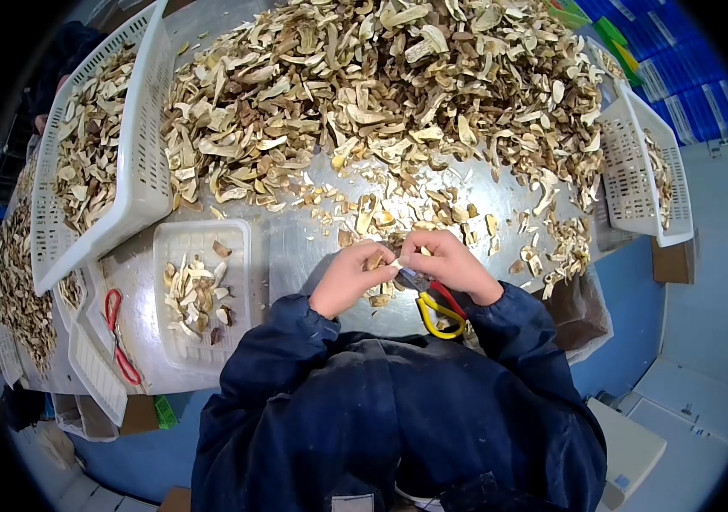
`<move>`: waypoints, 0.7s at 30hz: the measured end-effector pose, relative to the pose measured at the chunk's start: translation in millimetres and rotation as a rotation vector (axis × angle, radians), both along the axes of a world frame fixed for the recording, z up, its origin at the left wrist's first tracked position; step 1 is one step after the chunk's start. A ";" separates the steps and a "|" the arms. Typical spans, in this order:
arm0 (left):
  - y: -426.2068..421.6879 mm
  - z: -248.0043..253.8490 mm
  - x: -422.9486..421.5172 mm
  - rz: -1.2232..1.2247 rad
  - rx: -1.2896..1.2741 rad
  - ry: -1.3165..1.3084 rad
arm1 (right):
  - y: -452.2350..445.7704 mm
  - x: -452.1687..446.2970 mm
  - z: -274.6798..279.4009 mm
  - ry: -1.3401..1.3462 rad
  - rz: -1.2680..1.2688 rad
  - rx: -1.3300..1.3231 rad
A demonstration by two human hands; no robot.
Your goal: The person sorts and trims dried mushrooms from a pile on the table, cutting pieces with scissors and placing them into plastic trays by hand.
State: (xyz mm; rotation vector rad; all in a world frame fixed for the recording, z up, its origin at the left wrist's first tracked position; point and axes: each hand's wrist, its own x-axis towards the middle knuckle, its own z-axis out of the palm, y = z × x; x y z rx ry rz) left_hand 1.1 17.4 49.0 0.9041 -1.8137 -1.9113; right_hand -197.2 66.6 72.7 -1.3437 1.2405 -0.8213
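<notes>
Fingertips of my left hand (353, 280) and my right hand (453, 266) come together over the metal table, closed on a small pale dried mushroom slice (396, 265). The fingers hide most of the slice. Scissors (441, 314) with one red and one yellow handle sit under my right palm. Their blades point up and left toward the fingertips, and the right hand's lower fingers, partly hidden, appear to hold them. Mushroom crumbs and cut pieces (372, 213) lie just beyond both hands.
A large heap of dried mushroom slices (364, 77) covers the table's far side. Left of me are a shallow white tray (244, 282) with slices, a tall white basket (146, 128) and red-handled scissors (115, 333). Another white basket (628, 162) stands at right, above a lined bin (581, 316).
</notes>
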 end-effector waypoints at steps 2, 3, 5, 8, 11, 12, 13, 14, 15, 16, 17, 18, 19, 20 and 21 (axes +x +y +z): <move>0.3 1.6 4.0 -0.045 0.150 0.047 | 0.2 0.8 0.7 -0.179 0.032 0.205; 1.0 2.3 6.1 -0.053 0.227 0.074 | 0.5 1.9 -1.8 -0.250 0.037 0.300; 1.8 1.0 11.9 -0.058 0.339 0.118 | -0.7 5.4 -6.7 -0.402 0.051 0.442; 3.5 -4.5 20.5 -0.031 0.423 0.173 | -5.5 12.2 -15.5 -0.605 0.080 0.548; 7.6 -4.5 27.6 0.046 0.454 0.216 | -11.0 21.4 -18.7 -0.764 0.111 0.590; 8.8 -4.0 30.2 0.075 0.455 0.225 | -12.2 23.4 -18.6 -0.752 0.096 0.610; 9.4 -3.3 32.5 0.104 0.455 0.235 | -14.5 24.3 -18.8 -0.740 0.081 0.629; 9.5 -0.3 34.4 0.142 0.533 0.284 | -17.1 24.0 -18.9 -0.727 0.065 0.648; 9.0 4.7 36.1 0.180 0.610 0.334 | -22.1 21.3 -21.5 -0.386 0.027 0.382; 8.3 7.0 37.7 0.218 0.688 0.384 | -30.2 16.9 -26.4 -0.046 -0.009 0.113; 6.6 4.7 40.8 0.229 0.768 0.438 | -39.1 12.0 -30.2 0.291 -0.045 -0.157; 4.4 0.5 44.3 0.238 0.848 0.491 | -50.4 5.1 -18.1 0.525 -0.182 -0.085; 3.0 -3.2 44.8 0.243 0.929 0.544 | -61.8 0.1 -10.5 0.618 -0.291 -0.143; 3.4 -6.1 43.3 0.221 0.985 0.611 | -71.1 -11.0 -26.0 0.784 -0.324 -0.274; 3.8 -8.9 42.6 0.199 1.039 0.679 | -77.0 -17.1 -32.6 0.879 -0.292 -0.280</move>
